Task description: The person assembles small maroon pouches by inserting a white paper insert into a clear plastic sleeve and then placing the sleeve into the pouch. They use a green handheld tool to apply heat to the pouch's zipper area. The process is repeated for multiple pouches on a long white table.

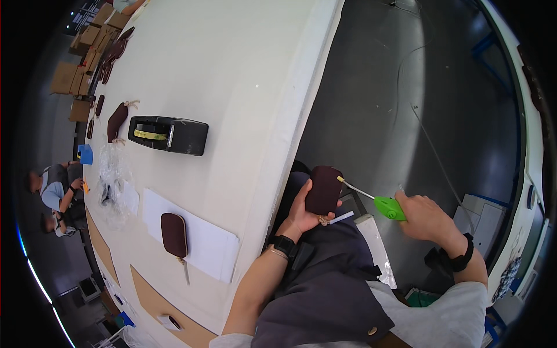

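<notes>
My left hand (301,213) holds a dark maroon zip case (322,188) above my lap, thumb along its left edge. From the lower end of the case hangs a knotted beige cord with a white strip (340,218). My right hand (428,216) is closed round a green long-necked lighter (389,209). Its thin metal neck points left, and the pale tip is at the right edge of the case; whether it touches I cannot tell. No flame shows. A second maroon zip case (174,235) lies on white paper sheets (212,246) on the table to my left.
A black tape dispenser (188,136) stands on the white table (243,64). Beyond it are more maroon cases (118,120) and crumpled clear plastic (114,203). People (52,191) work at the far side. Cardboard boxes (65,78) are stacked beyond. A cable (432,148) lies on the grey floor.
</notes>
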The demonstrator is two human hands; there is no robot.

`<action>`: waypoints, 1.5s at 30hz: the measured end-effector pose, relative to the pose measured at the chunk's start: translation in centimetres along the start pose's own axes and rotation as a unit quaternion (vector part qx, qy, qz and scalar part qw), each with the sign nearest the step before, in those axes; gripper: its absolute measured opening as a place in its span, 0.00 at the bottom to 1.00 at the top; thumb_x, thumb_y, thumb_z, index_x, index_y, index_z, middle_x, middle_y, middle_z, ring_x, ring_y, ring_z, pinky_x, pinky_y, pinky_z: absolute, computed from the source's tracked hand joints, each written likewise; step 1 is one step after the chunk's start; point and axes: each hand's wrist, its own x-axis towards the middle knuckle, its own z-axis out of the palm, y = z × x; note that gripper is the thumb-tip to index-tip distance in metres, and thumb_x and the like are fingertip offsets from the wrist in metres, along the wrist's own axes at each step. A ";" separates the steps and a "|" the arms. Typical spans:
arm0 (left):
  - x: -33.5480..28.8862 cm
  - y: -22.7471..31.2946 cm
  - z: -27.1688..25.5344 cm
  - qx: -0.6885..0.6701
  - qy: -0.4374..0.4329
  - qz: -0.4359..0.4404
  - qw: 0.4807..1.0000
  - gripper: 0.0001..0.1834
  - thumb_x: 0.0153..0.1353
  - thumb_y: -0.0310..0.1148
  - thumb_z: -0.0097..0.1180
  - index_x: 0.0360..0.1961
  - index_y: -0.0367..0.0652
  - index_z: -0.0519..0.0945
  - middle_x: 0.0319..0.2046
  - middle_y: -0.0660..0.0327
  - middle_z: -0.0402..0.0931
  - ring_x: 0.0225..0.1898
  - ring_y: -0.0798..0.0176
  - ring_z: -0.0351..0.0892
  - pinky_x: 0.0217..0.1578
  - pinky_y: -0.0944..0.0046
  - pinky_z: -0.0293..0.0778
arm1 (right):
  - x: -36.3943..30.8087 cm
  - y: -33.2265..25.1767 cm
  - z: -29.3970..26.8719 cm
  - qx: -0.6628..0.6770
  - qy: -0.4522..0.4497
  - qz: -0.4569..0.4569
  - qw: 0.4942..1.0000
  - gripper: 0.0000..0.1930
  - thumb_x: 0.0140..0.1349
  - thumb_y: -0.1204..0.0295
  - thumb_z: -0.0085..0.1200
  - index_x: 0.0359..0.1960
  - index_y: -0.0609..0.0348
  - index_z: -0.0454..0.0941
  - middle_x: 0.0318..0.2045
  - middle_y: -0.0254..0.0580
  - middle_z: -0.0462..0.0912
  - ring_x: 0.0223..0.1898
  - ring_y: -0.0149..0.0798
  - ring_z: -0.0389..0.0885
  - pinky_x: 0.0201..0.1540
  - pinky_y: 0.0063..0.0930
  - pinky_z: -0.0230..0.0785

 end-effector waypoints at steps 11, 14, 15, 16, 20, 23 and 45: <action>-0.1 -1.1 1.2 0.353 0.104 0.158 0.916 0.33 0.57 0.46 0.58 0.59 0.41 0.66 0.48 0.54 0.72 0.48 0.55 0.74 0.41 0.58 0.73 | 1.0 1.8 0.0 0.289 0.028 -0.018 0.957 0.17 0.57 0.62 0.56 0.40 0.62 0.71 0.23 0.45 0.78 0.23 0.42 0.79 0.24 0.34 0.70; -0.1 -2.4 6.2 0.703 0.081 0.333 0.623 0.41 0.44 0.36 0.70 0.59 0.39 0.65 0.53 0.53 0.67 0.52 0.54 0.69 0.56 0.59 0.65 | 3.5 1.3 1.3 0.475 0.030 0.031 0.879 0.19 0.56 0.63 0.57 0.45 0.63 0.72 0.25 0.37 0.76 0.20 0.27 0.73 0.18 0.21 0.64; -0.6 -2.7 7.9 0.751 0.075 0.320 0.572 0.44 0.42 0.37 0.70 0.60 0.40 0.63 0.57 0.52 0.62 0.53 0.53 0.67 0.57 0.58 0.63 | 4.3 1.2 1.9 0.523 0.022 0.028 0.852 0.20 0.56 0.64 0.58 0.47 0.63 0.72 0.26 0.34 0.75 0.19 0.22 0.71 0.16 0.17 0.61; -0.9 -2.9 9.0 0.788 0.080 0.319 0.520 0.45 0.42 0.37 0.70 0.62 0.40 0.61 0.58 0.53 0.61 0.53 0.53 0.67 0.57 0.58 0.63 | 4.8 1.3 2.1 0.536 0.016 0.005 0.844 0.21 0.55 0.65 0.58 0.48 0.64 0.72 0.26 0.34 0.75 0.18 0.22 0.70 0.16 0.16 0.60; -2.1 -2.7 8.7 0.545 0.083 0.224 0.803 0.46 0.48 0.33 0.66 0.66 0.40 0.55 0.59 0.55 0.61 0.54 0.55 0.68 0.58 0.57 0.63 | 5.2 1.6 1.9 0.572 -0.020 -0.063 0.817 0.25 0.52 0.71 0.60 0.53 0.64 0.71 0.28 0.33 0.74 0.16 0.22 0.66 0.16 0.15 0.58; -2.6 -1.2 5.9 0.161 -0.038 -0.048 0.985 0.40 0.65 0.58 0.40 0.68 0.41 0.50 0.61 0.54 0.62 0.61 0.54 0.65 0.59 0.58 0.64 | 4.7 1.2 1.8 0.573 -0.050 -0.111 0.810 0.26 0.52 0.70 0.60 0.54 0.63 0.70 0.27 0.32 0.73 0.15 0.22 0.65 0.16 0.16 0.59; -1.9 -0.7 0.7 -0.040 0.004 0.063 0.997 0.38 0.63 0.65 0.33 0.59 0.44 0.67 0.48 0.51 0.74 0.47 0.48 0.76 0.38 0.47 0.77 | -2.7 0.2 -0.3 0.019 -0.031 -0.021 0.999 0.13 0.50 0.74 0.53 0.37 0.64 0.68 0.24 0.60 0.78 0.34 0.61 0.77 0.38 0.50 0.68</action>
